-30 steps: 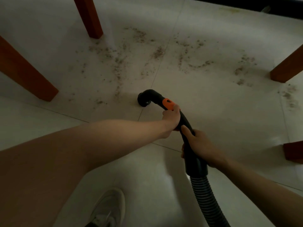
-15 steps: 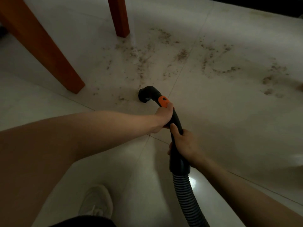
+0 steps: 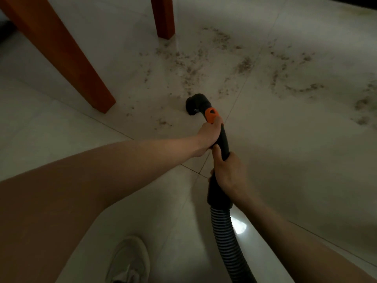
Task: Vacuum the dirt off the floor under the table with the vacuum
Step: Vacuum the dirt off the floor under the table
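Both hands on the vacuum wand [image 3: 221,139] — my left hand [image 3: 210,135] wraps the black tube high up, fingers curled round it just below the orange slider [image 3: 211,115]. My right hand [image 3: 228,174] grips lower down, thumb lying up along the tube, just above the collar where the ribbed hose [image 3: 228,242] begins. The two hands sit nearly touching, one above the other. The curved black nozzle [image 3: 194,104] points down at the pale tiled floor [image 3: 285,160], right at the near fringe of the dirt [image 3: 189,72] — brown crumbs scattered across the tiles beyond it, running out toward the right edge. A thick wooden table leg [image 3: 61,50] slants in at the left; a second leg [image 3: 163,17] stands farther back, dirt right at its foot. My white shoe [image 3: 130,260] shows at the bottom edge.
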Tool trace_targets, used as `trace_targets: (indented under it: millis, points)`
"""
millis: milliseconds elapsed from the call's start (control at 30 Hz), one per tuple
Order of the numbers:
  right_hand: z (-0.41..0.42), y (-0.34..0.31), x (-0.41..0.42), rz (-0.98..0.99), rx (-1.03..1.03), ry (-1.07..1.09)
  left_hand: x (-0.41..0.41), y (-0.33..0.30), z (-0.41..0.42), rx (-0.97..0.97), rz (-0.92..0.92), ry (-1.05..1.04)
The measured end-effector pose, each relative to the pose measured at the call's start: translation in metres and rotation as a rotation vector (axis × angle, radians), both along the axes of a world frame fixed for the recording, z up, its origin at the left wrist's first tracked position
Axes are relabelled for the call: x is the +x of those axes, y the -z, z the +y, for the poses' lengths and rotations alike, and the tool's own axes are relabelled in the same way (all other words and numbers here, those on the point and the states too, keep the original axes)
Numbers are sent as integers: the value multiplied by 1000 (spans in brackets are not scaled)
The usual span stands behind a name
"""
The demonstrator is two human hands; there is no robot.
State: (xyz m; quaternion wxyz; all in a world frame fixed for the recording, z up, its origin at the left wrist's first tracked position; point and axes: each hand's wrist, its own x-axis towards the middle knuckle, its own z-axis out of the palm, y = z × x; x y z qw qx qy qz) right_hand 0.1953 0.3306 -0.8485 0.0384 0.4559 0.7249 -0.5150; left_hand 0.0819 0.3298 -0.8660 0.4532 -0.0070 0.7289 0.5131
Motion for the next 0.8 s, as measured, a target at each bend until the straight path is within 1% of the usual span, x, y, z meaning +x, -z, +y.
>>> trace_targets:
  millis: [100,300,467,567,800]
  points:
    - [7,3,-15,7,13,-12,-13,-7,3,16,-23,12]
    - [20,0,-25,90,-42,-14,-23,-18,10,10,-39,18]
    - [19,7,6,42,9,-80,4,-7,2,-3,-66,5]
    - [17,10,31,0,42,-121,26,3,1,-33,-47,-30]
    - [18,6,70,-15,-29,-58,66,5,1,-75,-37,-28]
